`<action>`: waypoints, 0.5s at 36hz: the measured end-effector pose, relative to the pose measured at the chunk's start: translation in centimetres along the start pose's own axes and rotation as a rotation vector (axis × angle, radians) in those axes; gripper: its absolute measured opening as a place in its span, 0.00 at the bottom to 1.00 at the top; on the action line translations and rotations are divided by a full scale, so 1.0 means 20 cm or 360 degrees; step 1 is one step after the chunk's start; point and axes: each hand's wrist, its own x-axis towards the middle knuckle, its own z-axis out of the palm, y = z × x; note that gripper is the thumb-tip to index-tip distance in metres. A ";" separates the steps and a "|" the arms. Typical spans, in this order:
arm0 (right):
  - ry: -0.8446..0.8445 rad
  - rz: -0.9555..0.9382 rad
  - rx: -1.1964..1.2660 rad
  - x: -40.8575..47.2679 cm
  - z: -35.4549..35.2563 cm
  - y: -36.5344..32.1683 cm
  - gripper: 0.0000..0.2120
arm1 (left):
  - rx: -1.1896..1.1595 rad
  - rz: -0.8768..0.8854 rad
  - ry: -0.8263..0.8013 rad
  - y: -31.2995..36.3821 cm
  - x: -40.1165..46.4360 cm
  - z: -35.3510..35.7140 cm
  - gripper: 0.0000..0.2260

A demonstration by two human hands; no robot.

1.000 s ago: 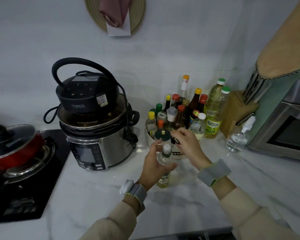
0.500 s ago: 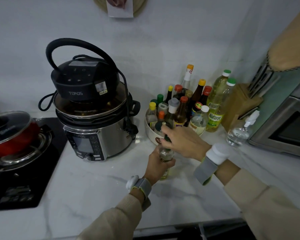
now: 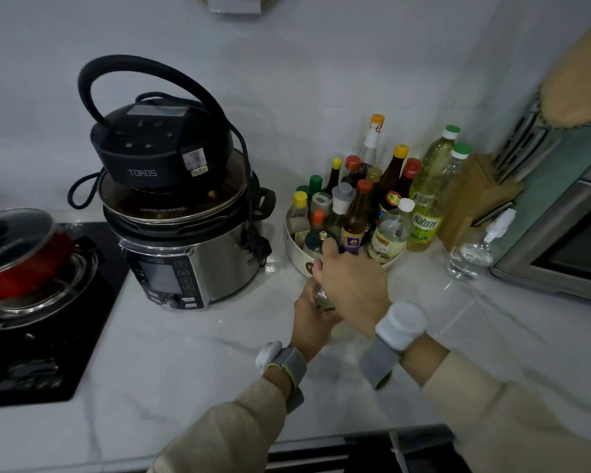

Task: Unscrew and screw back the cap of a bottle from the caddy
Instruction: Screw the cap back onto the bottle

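At frame centre, my left hand (image 3: 309, 319) grips the bottle (image 3: 323, 298); my right hand (image 3: 352, 285) closes over its top, just below the caddy (image 3: 296, 249).

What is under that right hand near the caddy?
The right hand covers the top of a small clear bottle, which the left hand grips lower down. The cap itself is hidden.

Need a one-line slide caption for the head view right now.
Left hand steadies a small bottle while right hand covers its top, before the caddy.
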 end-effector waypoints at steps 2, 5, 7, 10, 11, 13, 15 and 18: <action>-0.0036 0.0080 0.0027 -0.01 -0.03 -0.02 0.13 | 0.0022 0.0004 0.0007 0.01 0.00 0.00 0.25; -0.0245 -0.0045 0.0265 0.01 -0.03 0.03 0.16 | 0.0066 -0.0065 -0.0026 0.00 0.01 -0.01 0.24; -0.0479 0.0014 0.0523 0.03 -0.08 0.07 0.26 | 0.0103 -0.0060 -0.0034 0.01 0.01 -0.02 0.25; -0.0727 0.0058 0.0740 0.06 -0.14 0.13 0.34 | 0.0116 -0.0050 -0.0017 0.01 0.01 -0.02 0.22; -0.0803 0.0052 0.0834 0.08 -0.16 0.16 0.35 | 0.0094 -0.0049 -0.0018 0.01 0.01 -0.02 0.21; -0.0935 -0.0049 0.0951 0.12 -0.20 0.21 0.33 | 0.0072 -0.0061 -0.0008 0.02 0.01 -0.01 0.21; -0.1021 -0.0240 0.0937 0.15 -0.23 0.24 0.27 | 0.0079 -0.0075 0.0004 0.03 0.00 -0.01 0.21; -0.0980 -0.0439 0.0885 0.16 -0.25 0.22 0.20 | 0.0083 -0.0096 0.0016 0.03 0.00 -0.01 0.20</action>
